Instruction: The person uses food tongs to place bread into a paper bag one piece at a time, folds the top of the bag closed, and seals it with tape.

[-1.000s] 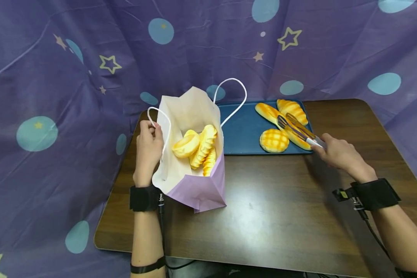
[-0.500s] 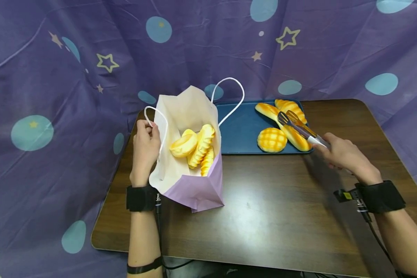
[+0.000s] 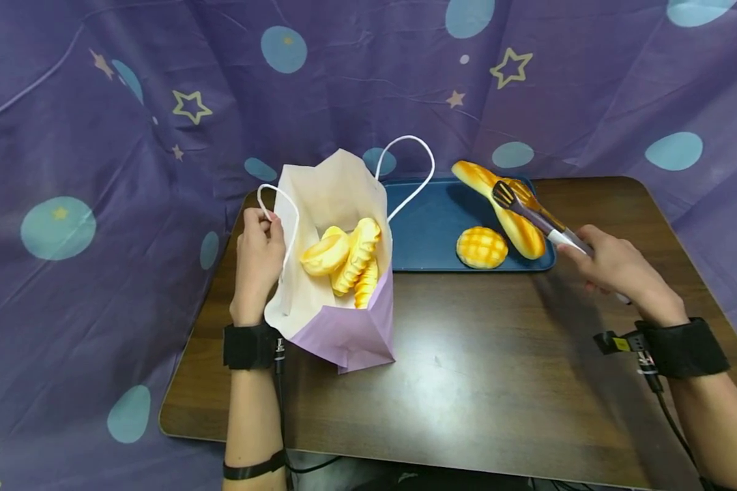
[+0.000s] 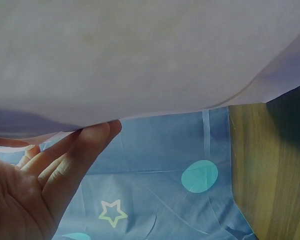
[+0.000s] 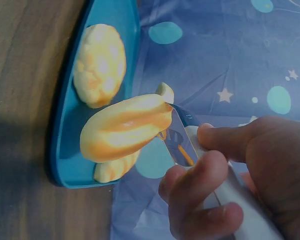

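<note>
My right hand [image 3: 623, 269] grips metal tongs [image 3: 568, 240] with white handle parts. Their tips hold a long baguette-shaped bread [image 3: 518, 228], tilted, its far end raised above the blue tray [image 3: 424, 235]. Beside it on the tray lies a round bun with a grid pattern [image 3: 482, 247]. In the right wrist view another bread [image 5: 115, 167] shows partly from behind the long one. With its fingertips, my left hand [image 3: 260, 252] pinches the white handle [image 3: 296, 215] and rim of a purple paper bag [image 3: 356, 334]. Several breads [image 3: 359, 256] lie inside the bag.
A brown wooden table [image 3: 467, 382] carries the bag and tray. Behind it hangs a purple curtain [image 3: 368, 82] with stars and dots. A second white bag handle [image 3: 432, 164] stands up near the tray's left end. Both wrists wear black straps with cables.
The tongs have taken hold of the long bread and lifted it off the tray, its far end rising. My right hand has moved slightly right. My left hand keeps its place at the bag.
</note>
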Demonstrator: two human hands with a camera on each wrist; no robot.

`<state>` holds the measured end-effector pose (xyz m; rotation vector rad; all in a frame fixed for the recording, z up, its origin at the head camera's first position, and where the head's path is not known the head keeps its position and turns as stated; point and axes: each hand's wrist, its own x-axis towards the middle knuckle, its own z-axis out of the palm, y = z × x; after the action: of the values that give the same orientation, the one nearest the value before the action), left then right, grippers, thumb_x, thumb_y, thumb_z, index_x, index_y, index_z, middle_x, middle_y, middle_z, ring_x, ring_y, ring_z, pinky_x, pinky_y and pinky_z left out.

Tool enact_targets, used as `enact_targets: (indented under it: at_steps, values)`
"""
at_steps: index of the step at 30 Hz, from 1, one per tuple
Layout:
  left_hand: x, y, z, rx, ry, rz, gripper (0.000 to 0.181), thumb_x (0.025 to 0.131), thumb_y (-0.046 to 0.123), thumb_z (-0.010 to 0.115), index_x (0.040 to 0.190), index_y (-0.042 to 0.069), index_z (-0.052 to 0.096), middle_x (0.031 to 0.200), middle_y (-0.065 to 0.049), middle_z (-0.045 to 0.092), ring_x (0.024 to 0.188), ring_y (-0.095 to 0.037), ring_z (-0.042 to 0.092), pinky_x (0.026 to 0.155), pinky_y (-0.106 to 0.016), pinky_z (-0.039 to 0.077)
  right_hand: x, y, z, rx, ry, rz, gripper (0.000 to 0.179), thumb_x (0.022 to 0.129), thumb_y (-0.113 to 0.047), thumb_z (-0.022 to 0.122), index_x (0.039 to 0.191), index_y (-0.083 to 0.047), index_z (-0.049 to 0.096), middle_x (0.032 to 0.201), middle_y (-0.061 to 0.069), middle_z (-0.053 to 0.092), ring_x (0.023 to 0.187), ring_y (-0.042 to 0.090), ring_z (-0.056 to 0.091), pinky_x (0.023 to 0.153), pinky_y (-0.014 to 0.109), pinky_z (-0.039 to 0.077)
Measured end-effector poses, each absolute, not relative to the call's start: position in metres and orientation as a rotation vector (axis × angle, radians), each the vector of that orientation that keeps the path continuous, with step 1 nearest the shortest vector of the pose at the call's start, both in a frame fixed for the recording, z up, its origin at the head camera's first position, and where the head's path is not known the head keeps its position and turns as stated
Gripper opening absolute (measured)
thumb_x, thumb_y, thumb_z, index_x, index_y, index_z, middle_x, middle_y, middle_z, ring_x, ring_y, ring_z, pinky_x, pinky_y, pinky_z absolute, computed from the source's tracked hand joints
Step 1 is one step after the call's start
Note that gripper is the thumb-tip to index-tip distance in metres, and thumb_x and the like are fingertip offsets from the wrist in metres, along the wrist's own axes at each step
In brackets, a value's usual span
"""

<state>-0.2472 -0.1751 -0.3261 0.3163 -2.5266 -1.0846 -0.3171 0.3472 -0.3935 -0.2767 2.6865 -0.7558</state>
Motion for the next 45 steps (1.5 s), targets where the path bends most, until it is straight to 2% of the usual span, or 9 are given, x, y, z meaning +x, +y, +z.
enact_targets:
  at_steps: [5,14,19,27,34,45]
  values:
    - [-0.249,-0.174,-0.327,0.312,-2.518,-1.081,0.020,0.105,0.016,0.046,0.117,0.001,0.049,0.119,-0.021,0.069,0.109,-0.032,0.065,0.090,-0.045,0.047,-0.317,0.344,-0.381,-0.298,2.746,-0.793,0.076,0.100,-0.061,0.041,0.137,0.004,0.036,0.078,0.014,0.060,0.057,0.025,0.060,0.048,0.038,0.044]
    - [-0.251,-0.169,-0.329,0.325,-2.509,-1.097,0.020,0.105,0.016,0.046,0.118,0.000,0.049,0.120,-0.021,0.069,0.111,-0.033,0.065,0.092,-0.046,0.047,-0.317,0.339,-0.352,-0.383,2.864,-0.895,0.055,0.104,-0.047,0.047,0.133,0.000,0.042,0.074,0.015,0.061,0.048,0.024,0.059,0.041,0.038,0.045]
    - [-0.257,-0.161,-0.331,0.306,-2.516,-1.095,0.021,0.105,0.018,0.046,0.118,0.001,0.049,0.121,-0.021,0.069,0.112,-0.034,0.064,0.093,-0.048,0.047,-0.312,0.336,-0.330,-0.388,2.926,-0.922,0.054,0.104,-0.044,0.048,0.134,0.001,0.042,0.083,0.018,0.062,0.047,0.022,0.060,0.040,0.037,0.044]
    - [-0.262,-0.154,-0.333,0.293,-2.505,-1.069,0.022,0.105,0.020,0.047,0.117,0.002,0.050,0.120,-0.020,0.070,0.110,-0.035,0.065,0.091,-0.050,0.047,-0.300,0.318,-0.293,-0.450,2.982,-1.003,0.046,0.104,-0.039,0.050,0.131,-0.001,0.043,0.080,0.016,0.060,0.045,0.021,0.055,0.038,0.034,0.043]
    - [-0.265,-0.153,-0.334,0.297,-2.509,-1.044,0.023,0.105,0.021,0.046,0.118,0.002,0.051,0.119,-0.021,0.070,0.109,-0.038,0.065,0.091,-0.052,0.046,-0.289,0.296,-0.268,-0.547,2.950,-1.144,0.037,0.103,-0.034,0.056,0.130,-0.010,0.048,0.074,0.007,0.061,0.044,0.021,0.055,0.038,0.032,0.043]
    - [-0.272,-0.150,-0.338,0.294,-2.524,-1.036,0.023,0.105,0.021,0.048,0.119,0.003,0.050,0.119,-0.020,0.070,0.108,-0.039,0.064,0.090,-0.053,0.046,-0.278,0.267,-0.260,-0.721,2.795,-1.337,0.030,0.104,-0.023,0.056,0.131,-0.014,0.047,0.077,0.006,0.060,0.047,0.022,0.054,0.039,0.032,0.042]
